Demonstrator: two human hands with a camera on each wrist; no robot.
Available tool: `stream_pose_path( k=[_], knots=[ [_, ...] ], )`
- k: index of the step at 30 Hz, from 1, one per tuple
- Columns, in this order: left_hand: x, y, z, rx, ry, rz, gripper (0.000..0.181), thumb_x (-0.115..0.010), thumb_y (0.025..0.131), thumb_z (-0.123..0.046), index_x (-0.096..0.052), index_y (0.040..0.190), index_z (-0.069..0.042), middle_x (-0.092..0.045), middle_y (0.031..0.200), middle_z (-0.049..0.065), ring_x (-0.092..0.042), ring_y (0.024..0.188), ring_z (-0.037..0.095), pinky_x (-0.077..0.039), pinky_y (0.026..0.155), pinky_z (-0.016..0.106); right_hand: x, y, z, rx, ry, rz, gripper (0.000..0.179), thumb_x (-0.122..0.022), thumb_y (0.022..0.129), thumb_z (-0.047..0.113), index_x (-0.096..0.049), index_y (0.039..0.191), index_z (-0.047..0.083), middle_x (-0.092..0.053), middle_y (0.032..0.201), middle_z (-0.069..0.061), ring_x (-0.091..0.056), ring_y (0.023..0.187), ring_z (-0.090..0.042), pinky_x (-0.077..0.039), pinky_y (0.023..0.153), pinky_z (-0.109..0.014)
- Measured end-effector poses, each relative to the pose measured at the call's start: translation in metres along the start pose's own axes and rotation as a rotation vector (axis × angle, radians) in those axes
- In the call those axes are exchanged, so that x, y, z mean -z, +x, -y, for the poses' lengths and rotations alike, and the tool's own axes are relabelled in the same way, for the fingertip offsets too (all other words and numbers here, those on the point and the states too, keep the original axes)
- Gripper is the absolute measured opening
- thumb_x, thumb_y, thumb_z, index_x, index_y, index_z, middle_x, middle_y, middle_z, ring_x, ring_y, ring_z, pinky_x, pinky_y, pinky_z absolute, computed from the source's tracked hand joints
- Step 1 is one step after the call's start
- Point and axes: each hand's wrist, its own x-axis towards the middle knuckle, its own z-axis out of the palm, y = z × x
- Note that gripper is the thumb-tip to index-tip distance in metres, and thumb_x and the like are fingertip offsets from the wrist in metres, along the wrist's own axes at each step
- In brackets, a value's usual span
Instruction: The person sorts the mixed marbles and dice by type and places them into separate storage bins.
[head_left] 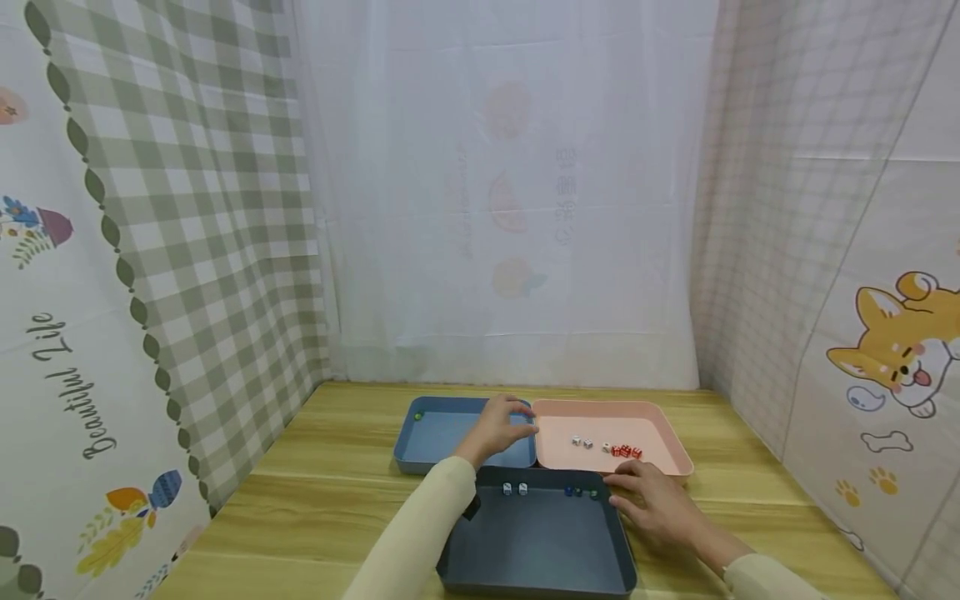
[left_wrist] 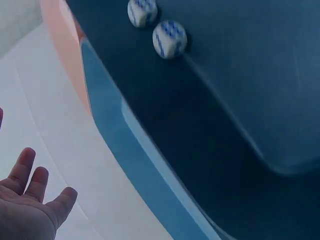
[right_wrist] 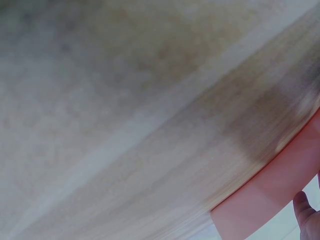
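Note:
My left hand (head_left: pixel 501 427) hovers over the right part of the blue tray (head_left: pixel 442 467), its fingers spread and nothing showing between them. In the left wrist view, the left hand (left_wrist: pixel 30 210) also appears spread. Two white dice with blue pips (left_wrist: pixel 170 39) lie in the dark tray (head_left: pixel 540 567), beside small blue and green dice (head_left: pixel 578 492). My right hand (head_left: pixel 656 504) lies at that tray's far right corner, fingers extended by the rim. The pink tray (head_left: pixel 600 410) holds red dice (head_left: pixel 626 451) and several white dice (head_left: pixel 587 443).
A small green piece (head_left: pixel 417 416) lies in the blue tray's far left corner. All three trays stand close together on the wood-grain table (head_left: pixel 315 500). Hanging cloths (head_left: pixel 517 333) enclose the table at the back and both sides.

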Motion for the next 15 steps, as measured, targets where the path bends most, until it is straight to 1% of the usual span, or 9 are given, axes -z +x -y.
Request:
stream_pose_path(
  k=[3, 7, 10, 15],
  knots=[
    [-0.009, -0.004, -0.006, -0.016, 0.022, 0.025, 0.021, -0.072, 0.093, -0.027, -0.074, 0.111, -0.017, -0.047, 0.144, 0.013, -0.037, 0.137, 0.034, -0.042, 0.103, 0.054, 0.0, 0.0, 0.0, -0.004, 0.002, -0.003, 0.025, -0.073, 0.091, 0.03, -0.076, 0.111, 0.015, -0.06, 0.111, -0.001, -0.058, 0.102, -0.025, -0.049, 0.086, -0.048],
    [-0.019, -0.008, -0.012, -0.05, 0.054, 0.049, 0.018, -0.074, 0.092, -0.027, -0.076, 0.106, -0.017, -0.049, 0.142, 0.013, -0.041, 0.135, 0.032, -0.042, 0.104, 0.051, 0.001, 0.001, 0.001, -0.02, -0.003, 0.015, 0.027, -0.072, 0.091, 0.033, -0.075, 0.111, 0.016, -0.061, 0.112, -0.001, -0.058, 0.103, -0.026, -0.048, 0.088, -0.049],
    [-0.026, -0.01, -0.016, -0.058, 0.08, 0.069, 0.016, -0.075, 0.091, -0.026, -0.077, 0.104, -0.017, -0.05, 0.142, 0.012, -0.042, 0.135, 0.031, -0.041, 0.105, 0.05, 0.001, 0.001, 0.001, -0.024, -0.002, 0.023, 0.027, -0.071, 0.092, 0.034, -0.075, 0.111, 0.016, -0.061, 0.112, -0.001, -0.058, 0.103, -0.026, -0.048, 0.088, -0.05],
    [-0.039, -0.015, -0.02, -0.051, 0.161, 0.091, 0.018, -0.076, 0.089, -0.028, -0.078, 0.103, -0.017, -0.052, 0.14, 0.01, -0.042, 0.134, 0.032, -0.036, 0.108, 0.052, 0.001, 0.001, 0.001, -0.015, 0.001, 0.023, 0.027, -0.071, 0.092, 0.034, -0.076, 0.111, 0.015, -0.061, 0.111, -0.001, -0.058, 0.103, -0.026, -0.048, 0.087, -0.05]
  ],
)
